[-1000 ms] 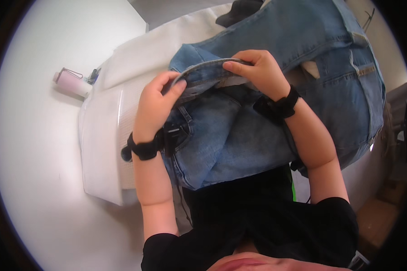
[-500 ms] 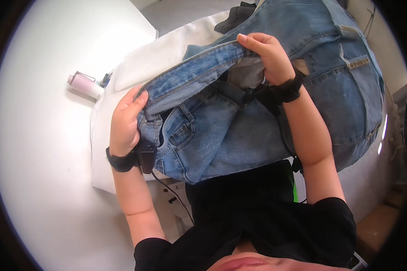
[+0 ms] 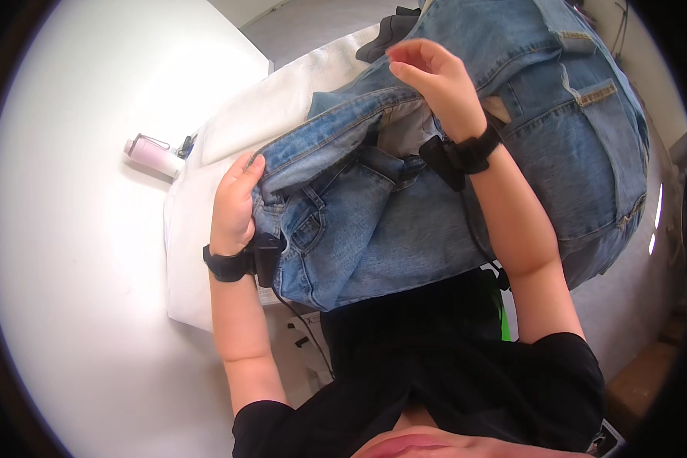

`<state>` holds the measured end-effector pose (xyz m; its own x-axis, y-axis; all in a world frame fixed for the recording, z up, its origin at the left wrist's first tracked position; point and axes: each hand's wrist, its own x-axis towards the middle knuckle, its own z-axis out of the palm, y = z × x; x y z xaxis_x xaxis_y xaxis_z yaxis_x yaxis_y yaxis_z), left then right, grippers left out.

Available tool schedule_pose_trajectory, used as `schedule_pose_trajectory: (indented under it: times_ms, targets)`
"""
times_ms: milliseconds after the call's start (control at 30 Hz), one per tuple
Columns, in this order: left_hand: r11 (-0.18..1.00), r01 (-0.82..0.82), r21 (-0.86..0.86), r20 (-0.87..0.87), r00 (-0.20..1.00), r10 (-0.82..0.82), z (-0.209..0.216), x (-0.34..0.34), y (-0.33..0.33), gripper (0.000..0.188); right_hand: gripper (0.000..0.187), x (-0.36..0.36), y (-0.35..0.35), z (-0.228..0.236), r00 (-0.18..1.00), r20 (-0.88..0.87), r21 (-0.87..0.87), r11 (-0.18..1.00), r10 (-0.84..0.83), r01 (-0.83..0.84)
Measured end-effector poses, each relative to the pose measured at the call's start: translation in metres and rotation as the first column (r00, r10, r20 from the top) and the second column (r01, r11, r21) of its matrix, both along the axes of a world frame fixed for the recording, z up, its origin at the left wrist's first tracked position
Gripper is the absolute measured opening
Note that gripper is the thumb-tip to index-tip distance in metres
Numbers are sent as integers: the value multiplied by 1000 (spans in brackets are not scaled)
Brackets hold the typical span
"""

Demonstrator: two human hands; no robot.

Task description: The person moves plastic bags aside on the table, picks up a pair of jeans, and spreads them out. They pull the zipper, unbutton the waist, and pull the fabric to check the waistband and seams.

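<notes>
A pair of blue jeans [image 3: 343, 221] lies spread before me, its waistband stretching diagonally from lower left to upper right. At the left end of the waistband, my left hand [image 3: 235, 200] pinches the denim edge between thumb and fingers. Just above the other end, my right hand [image 3: 439, 80] is raised off the cloth, fingers curved and thumb apart, with nothing in it. Pale lining [image 3: 406, 131] shows inside the jeans' opening below that hand. Both wrists wear black bands with small boxes and cables.
More denim garments [image 3: 557, 160] are piled on the right. White cloth [image 3: 198, 252] covers the table under the jeans. A pink and white bottle [image 3: 153, 156] stands at the left by the white wall. Something dark grey [image 3: 388, 37] lies at the far edge.
My right hand has let go of the waistband and lifted up and slightly left. The waistband's right part has sunk. My left hand, still gripping, has shifted a little to the right.
</notes>
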<state>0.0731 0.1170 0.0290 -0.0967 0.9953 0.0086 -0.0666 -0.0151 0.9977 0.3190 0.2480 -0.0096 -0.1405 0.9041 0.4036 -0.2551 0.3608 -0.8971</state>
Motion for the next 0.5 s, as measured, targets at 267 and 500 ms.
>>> schedule_pose_trajectory:
  times_ms: [267,500]
  targets:
    - [1000,-1,21,-285,959,7,3,18,-10,23,47,-17,-40,10,891,337,354,836,303,-419]
    - [992,126,1,-667,739,-93,8,36,-25,17,41,-33,-35,-16,785,620,479,788,7,-386]
